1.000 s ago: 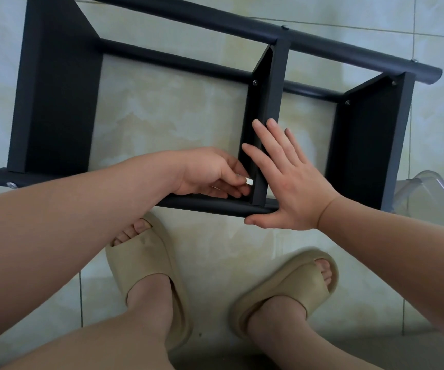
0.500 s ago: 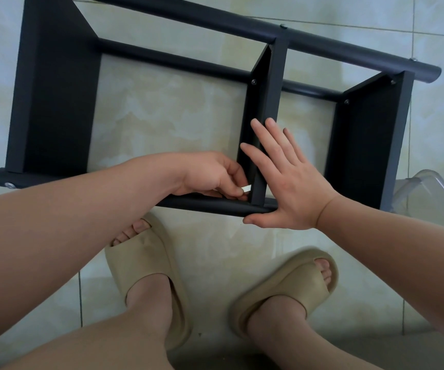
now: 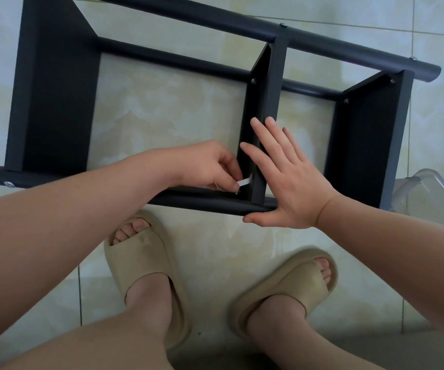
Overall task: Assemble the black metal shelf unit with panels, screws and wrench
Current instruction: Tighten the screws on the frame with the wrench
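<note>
The black metal shelf unit (image 3: 55, 102) lies on its side on the tiled floor, with round tubes along front and back and three upright panels between them. My left hand (image 3: 205, 166) pinches a small silver wrench (image 3: 245, 181) at the foot of the middle panel (image 3: 265, 108), where it meets the near tube (image 3: 202, 202). The wrench tip points at the panel's lower corner; the screw there is hidden. My right hand (image 3: 285, 177) lies flat with straight fingers against the right face of the middle panel, thumb along the near tube.
My two feet in beige slides (image 3: 148, 271) (image 3: 287, 287) stand just in front of the near tube. A clear plastic object (image 3: 429, 193) sits at the right edge beside the right panel (image 3: 370, 134). Screw heads show on the far tubes.
My left hand has turned the wrench: its silver end, tucked under my fingers half a second ago, now sticks out toward the middle panel. My right hand has stayed flat on the panel.
</note>
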{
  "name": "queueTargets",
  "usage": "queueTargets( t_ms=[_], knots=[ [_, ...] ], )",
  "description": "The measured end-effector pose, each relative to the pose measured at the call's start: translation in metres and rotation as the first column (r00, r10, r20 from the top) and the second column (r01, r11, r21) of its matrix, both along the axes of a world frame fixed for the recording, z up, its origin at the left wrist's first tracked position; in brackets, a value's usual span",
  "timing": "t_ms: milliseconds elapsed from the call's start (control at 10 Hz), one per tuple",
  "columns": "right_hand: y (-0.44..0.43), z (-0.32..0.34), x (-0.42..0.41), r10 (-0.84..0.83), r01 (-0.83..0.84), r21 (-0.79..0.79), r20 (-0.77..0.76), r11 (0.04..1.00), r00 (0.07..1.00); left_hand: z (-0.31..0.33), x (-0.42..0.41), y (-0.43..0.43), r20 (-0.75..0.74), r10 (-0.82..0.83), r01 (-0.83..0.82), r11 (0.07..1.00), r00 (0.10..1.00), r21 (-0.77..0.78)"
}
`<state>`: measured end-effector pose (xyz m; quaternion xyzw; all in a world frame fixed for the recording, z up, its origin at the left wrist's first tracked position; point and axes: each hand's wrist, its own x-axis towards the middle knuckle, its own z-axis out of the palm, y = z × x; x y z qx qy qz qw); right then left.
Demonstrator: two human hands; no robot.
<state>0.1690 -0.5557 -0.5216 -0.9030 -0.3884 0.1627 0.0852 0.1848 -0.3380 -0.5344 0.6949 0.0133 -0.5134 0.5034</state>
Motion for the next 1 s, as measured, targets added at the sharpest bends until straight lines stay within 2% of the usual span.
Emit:
queueTargets(
  t_ms=[100,200,300,500,600,800,1000],
  knots=[
    [0.000,0.000,0.000,0.000,0.000,0.000,0.002,1.000,1.000,0.000,0.004,-0.002,0.132,-0.079,0.068,0.994,0.988,0.088],
    [0.000,0.000,0.000,-0.001,0.001,0.004,0.001,1.000,1.000,-0.001,0.002,-0.004,0.110,-0.061,0.052,0.995,0.992,0.082],
    [0.000,0.000,0.000,0.001,-0.001,0.003,-0.002,1.000,1.000,0.002,-0.002,-0.007,-0.084,0.073,-0.073,0.997,0.994,-0.002],
    [0.000,0.000,0.000,-0.002,0.002,0.022,-0.002,1.000,1.000,0.006,-0.001,-0.010,-0.376,0.215,-0.283,0.949,0.902,-0.136],
    [0.000,-0.001,0.000,-0.001,0.001,0.022,0.001,1.000,1.000,0.006,-0.002,-0.013,-0.415,0.257,-0.337,0.932,0.873,-0.131],
    [0.000,-0.001,0.000,0.001,-0.001,0.011,-0.001,1.000,1.000,0.001,-0.004,-0.014,-0.331,0.303,-0.338,0.940,0.894,-0.052],
    [0.000,-0.001,0.000,0.000,0.000,0.018,-0.001,1.000,1.000,0.003,-0.003,-0.012,-0.387,0.355,-0.402,0.915,0.851,-0.044]
  ],
)
